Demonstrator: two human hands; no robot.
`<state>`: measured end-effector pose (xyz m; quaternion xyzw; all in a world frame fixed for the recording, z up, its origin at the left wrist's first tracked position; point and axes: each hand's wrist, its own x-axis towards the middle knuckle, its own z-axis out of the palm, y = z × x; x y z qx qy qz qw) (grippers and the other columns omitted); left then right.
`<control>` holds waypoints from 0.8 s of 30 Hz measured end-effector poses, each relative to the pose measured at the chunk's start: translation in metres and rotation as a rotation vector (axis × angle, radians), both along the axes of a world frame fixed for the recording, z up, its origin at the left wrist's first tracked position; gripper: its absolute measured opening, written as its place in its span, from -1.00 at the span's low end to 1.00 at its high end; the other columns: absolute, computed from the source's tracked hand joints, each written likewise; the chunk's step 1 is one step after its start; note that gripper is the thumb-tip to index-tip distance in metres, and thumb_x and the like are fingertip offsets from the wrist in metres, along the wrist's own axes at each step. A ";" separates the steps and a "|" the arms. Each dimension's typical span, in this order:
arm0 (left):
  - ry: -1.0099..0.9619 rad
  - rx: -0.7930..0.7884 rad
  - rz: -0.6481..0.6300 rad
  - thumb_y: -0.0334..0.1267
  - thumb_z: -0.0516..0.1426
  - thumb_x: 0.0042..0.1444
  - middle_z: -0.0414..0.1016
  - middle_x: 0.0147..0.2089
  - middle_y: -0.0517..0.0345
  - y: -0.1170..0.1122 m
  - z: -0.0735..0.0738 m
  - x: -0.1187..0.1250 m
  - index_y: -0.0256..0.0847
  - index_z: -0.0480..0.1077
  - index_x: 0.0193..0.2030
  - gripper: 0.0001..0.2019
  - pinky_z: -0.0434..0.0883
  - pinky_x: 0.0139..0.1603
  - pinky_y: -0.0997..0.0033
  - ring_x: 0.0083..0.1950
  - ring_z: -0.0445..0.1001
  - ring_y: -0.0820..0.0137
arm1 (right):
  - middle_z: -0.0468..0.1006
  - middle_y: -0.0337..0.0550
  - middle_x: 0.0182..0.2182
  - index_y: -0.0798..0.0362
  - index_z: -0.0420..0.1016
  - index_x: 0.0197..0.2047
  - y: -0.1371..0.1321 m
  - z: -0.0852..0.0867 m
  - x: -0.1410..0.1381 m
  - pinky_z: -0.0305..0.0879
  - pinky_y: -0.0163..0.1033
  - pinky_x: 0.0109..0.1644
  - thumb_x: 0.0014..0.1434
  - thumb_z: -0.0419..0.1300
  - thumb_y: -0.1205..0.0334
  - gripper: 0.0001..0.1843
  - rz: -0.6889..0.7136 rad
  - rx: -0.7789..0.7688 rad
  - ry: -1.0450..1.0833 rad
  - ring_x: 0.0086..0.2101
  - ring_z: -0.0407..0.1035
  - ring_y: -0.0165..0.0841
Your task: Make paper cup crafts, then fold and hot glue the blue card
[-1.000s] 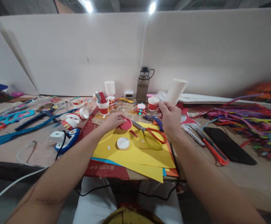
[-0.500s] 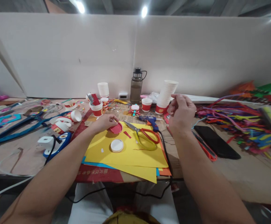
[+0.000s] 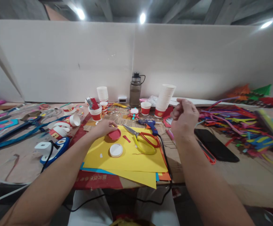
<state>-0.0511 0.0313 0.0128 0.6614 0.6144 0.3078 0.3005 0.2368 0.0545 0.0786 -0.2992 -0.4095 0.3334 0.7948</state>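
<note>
My left hand (image 3: pixel 103 128) rests on the yellow paper (image 3: pixel 127 157), its fingers closed on the edge of a red round disc (image 3: pixel 114 134). A white round disc (image 3: pixel 116 150) lies just in front of it. Red-handled scissors (image 3: pixel 144 138) lie on the paper to the right. My right hand (image 3: pixel 184 117) is raised above the table near the stack of white paper cups (image 3: pixel 165 98), fingers curled together; whether anything is in them I cannot make out. A blue glue gun (image 3: pixel 149 124) lies between the scissors and that hand.
A dark water bottle (image 3: pixel 135 90) stands at the back wall. Red-and-white paper cups (image 3: pixel 145 108) and cut cup pieces (image 3: pixel 61 127) are scattered left and centre. A black phone (image 3: pixel 215 145) and coloured pipe cleaners (image 3: pixel 242 125) lie right. A white charger (image 3: pixel 44 147) with cable sits left.
My right hand has moved right, away from the small cup toward the cup stack, and stayed raised. The left hand keeps hold of the red disc. The view shifted slightly right.
</note>
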 end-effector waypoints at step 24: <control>-0.467 -0.135 0.166 -0.41 0.05 0.06 0.33 -0.50 0.23 -0.006 0.006 0.021 -0.21 0.20 -0.31 -0.92 0.32 -0.64 0.54 -0.59 0.35 0.49 | 0.47 -0.06 -0.15 0.08 0.40 0.00 -0.061 -0.063 -0.086 0.24 -0.23 -0.15 0.09 0.20 0.08 -0.58 0.570 0.077 -1.373 -0.22 0.33 -0.33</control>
